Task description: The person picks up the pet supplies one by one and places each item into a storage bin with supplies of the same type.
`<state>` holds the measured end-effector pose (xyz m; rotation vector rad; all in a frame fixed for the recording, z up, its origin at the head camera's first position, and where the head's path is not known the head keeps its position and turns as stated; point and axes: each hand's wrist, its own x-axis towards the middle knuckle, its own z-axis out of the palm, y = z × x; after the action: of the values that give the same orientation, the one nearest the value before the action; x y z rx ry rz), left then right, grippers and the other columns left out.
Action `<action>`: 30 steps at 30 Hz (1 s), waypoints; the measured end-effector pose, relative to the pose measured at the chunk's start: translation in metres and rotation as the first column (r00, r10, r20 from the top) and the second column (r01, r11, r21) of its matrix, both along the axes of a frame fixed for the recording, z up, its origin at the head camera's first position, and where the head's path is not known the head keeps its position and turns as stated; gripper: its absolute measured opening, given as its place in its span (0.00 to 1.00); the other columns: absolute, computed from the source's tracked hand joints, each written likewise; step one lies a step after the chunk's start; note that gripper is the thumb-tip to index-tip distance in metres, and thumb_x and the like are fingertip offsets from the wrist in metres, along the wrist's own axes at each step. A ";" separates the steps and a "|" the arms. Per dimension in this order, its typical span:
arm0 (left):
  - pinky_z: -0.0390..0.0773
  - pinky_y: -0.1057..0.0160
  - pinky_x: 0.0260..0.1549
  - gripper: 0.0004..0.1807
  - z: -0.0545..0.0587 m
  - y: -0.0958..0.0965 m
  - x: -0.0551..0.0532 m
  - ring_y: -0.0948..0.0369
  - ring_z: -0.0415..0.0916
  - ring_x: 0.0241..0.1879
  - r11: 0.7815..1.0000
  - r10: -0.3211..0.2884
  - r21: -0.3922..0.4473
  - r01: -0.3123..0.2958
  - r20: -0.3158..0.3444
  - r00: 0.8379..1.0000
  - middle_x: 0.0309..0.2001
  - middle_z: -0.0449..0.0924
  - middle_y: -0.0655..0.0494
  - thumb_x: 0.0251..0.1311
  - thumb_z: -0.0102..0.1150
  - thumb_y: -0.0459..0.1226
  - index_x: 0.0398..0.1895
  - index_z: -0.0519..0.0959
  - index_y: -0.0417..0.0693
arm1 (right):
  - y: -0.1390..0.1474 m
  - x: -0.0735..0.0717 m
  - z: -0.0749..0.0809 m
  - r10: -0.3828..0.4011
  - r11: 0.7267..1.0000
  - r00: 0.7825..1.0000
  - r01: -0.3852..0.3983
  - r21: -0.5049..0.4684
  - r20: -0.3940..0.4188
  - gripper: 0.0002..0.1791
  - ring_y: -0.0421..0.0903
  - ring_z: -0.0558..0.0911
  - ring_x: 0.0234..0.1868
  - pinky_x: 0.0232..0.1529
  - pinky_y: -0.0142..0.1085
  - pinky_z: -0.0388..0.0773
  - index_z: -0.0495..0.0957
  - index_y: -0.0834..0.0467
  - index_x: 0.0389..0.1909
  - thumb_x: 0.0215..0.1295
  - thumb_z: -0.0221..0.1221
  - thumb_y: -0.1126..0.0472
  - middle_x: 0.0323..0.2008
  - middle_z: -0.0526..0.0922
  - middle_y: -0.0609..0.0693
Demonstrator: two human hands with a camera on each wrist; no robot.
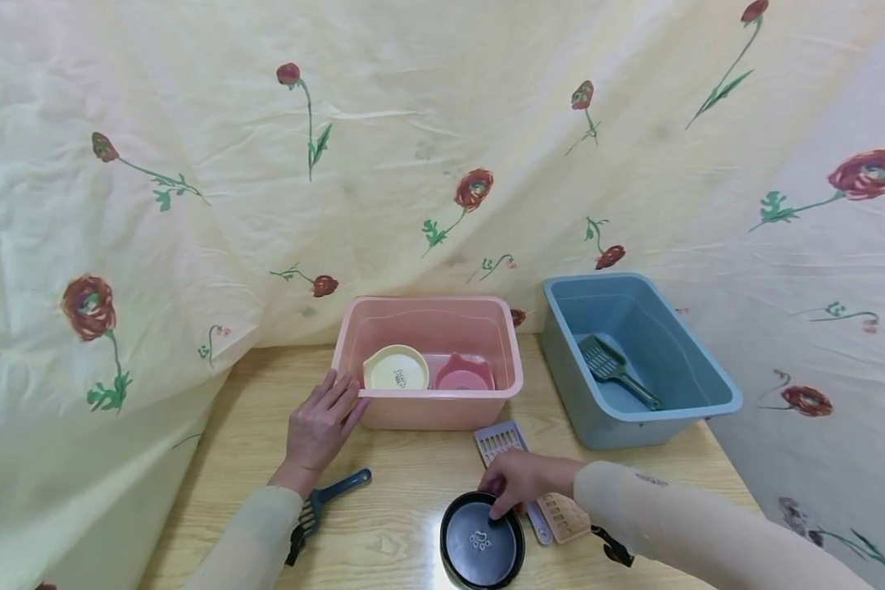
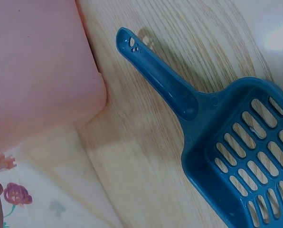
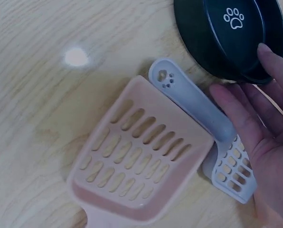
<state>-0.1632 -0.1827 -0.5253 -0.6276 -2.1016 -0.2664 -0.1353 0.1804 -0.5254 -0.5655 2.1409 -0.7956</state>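
Note:
My right hand [image 1: 515,482] pinches the rim of a black pet bowl [image 1: 475,524] with a white paw print, thumb inside and fingers outside; the right wrist view shows the bowl [image 3: 217,42] tilted. Beneath that hand lie a lavender litter scoop [image 3: 191,97] and a peach litter scoop [image 3: 132,147], side by side on the table. With fingers fairly straight, my left hand [image 1: 319,426] rests on the front left corner of a pink litter box [image 1: 431,414]. A blue litter scoop [image 2: 198,109] lies on the table by the left forearm.
Inside the pink box sit a cream bowl [image 1: 397,369] and a pink cat-eared bowl [image 1: 463,375]. At the right stands a blue litter box [image 1: 612,426] with a dark green scoop [image 1: 605,360] in it. Flowered cloth [image 1: 383,164] hangs behind the wooden table [image 1: 398,500].

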 end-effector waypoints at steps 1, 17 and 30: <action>0.88 0.40 0.44 0.24 0.000 0.000 0.000 0.37 0.88 0.51 1.000 0.001 -0.001 -0.001 0.002 1.000 0.49 0.90 0.40 0.81 0.55 0.52 0.48 0.91 0.41 | 0.001 0.001 -0.001 -0.001 1.000 1.000 0.001 -0.004 0.001 0.18 0.41 0.86 0.31 0.29 0.48 0.90 0.88 0.62 0.50 0.59 0.75 0.72 0.34 0.90 0.48; 0.88 0.41 0.44 0.28 -0.001 0.003 0.004 0.36 0.87 0.51 1.000 0.018 0.011 -0.018 0.004 1.000 0.49 0.90 0.39 0.83 0.50 0.54 0.48 0.90 0.41 | 0.004 0.001 -0.018 -0.034 0.997 0.998 0.030 -0.064 -0.062 0.22 0.40 0.87 0.36 0.25 0.38 0.89 0.87 0.62 0.54 0.58 0.73 0.75 0.39 0.90 0.50; 0.88 0.40 0.44 0.28 -0.002 0.002 0.003 0.36 0.87 0.51 1.000 0.021 0.006 -0.021 -0.002 1.000 0.49 0.90 0.40 0.83 0.50 0.53 0.48 0.90 0.41 | -0.002 0.000 -0.024 -0.016 0.993 0.994 0.003 -0.114 -0.111 0.20 0.37 0.86 0.33 0.22 0.36 0.86 0.88 0.63 0.52 0.57 0.71 0.78 0.38 0.92 0.52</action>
<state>-0.1601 -0.1803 -0.5272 -0.6020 -2.1040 -0.2603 -0.1351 0.1785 -0.5496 -0.6733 2.2120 -0.9148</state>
